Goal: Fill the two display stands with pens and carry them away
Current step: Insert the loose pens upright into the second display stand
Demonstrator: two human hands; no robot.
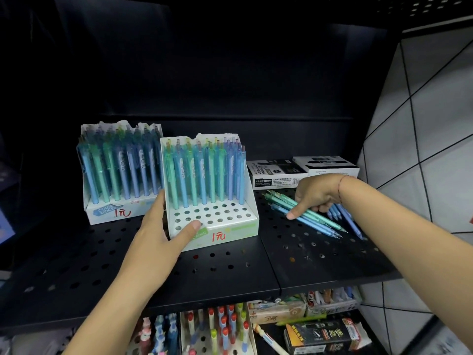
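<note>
Two white cardboard display stands sit on a black perforated shelf [230,267]. The rear left stand [107,211] is packed with blue and green pens. The front stand [230,226] has pens in its back rows and several open holes in front. My left hand [163,231] grips the front stand's left corner, thumb across its front face. To the right lies a loose pile of blue and green pens [320,221]. My right hand [314,196] curls its fingers around some of those pens where they lie on the shelf.
Two marker boxes [302,170] sit at the back right of the shelf. A tiled wall [422,149] rises on the right. Below the shelf's front edge is a lower shelf with more pens and boxes [256,326].
</note>
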